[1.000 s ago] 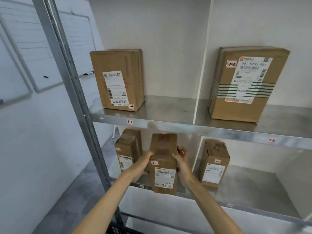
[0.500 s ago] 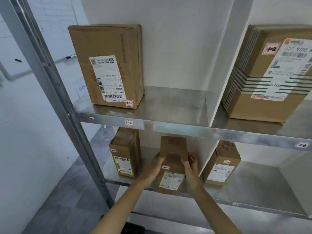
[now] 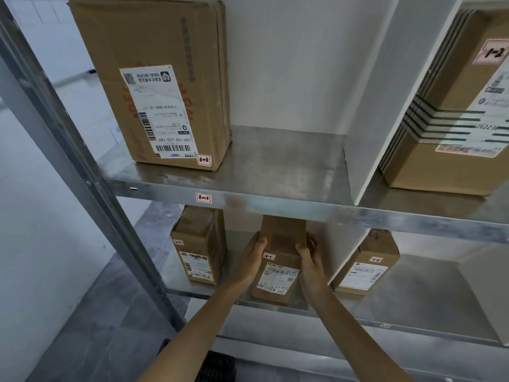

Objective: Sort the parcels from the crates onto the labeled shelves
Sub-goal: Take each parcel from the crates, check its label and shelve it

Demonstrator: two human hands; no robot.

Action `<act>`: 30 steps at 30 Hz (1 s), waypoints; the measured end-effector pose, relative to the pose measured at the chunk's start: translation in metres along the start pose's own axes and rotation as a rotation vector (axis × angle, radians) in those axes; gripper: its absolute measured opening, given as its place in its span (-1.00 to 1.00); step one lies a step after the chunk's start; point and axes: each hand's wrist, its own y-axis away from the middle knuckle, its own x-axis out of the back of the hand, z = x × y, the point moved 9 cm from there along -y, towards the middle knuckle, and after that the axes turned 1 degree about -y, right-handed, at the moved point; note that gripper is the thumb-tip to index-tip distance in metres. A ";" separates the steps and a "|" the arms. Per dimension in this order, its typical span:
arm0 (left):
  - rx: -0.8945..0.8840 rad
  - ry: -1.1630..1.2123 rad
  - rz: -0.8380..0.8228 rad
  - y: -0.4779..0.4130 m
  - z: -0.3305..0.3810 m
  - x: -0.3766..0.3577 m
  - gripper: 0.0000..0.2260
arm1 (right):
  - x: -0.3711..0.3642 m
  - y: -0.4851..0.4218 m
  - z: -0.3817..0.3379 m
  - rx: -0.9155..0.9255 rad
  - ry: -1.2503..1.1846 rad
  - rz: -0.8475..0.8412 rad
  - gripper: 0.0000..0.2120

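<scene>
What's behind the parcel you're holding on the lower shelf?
Beside the parcel, gripped by the left hand and right hand, only pale back wall shows. Straight behind is hidden by the parcel and the upper shelf.

Soft, cool, even light fills your view; the white walls (image 3: 289, 64) read bright and shadows are soft-edged. The upper shelf (image 3: 275, 161) gives a dull sheen, and the held parcel (image 3: 278, 274) at the lower shelf (image 3: 413, 293) sits dimmer in its shade. The post (image 3: 82, 188) at left slants with wide-angle distortion; print on the box (image 3: 440, 161) at the right edge smears.
</scene>
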 end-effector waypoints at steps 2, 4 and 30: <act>-0.009 0.016 -0.001 -0.002 0.001 -0.001 -0.80 | 0.001 -0.004 0.001 -0.011 0.007 0.005 -0.72; -0.019 0.026 -0.015 -0.004 0.002 -0.003 -0.79 | 0.001 -0.008 0.000 -0.020 0.023 0.004 -0.75; -0.033 -0.235 0.106 0.048 0.045 0.001 -0.39 | -0.017 0.025 -0.037 0.076 0.457 -0.097 -0.28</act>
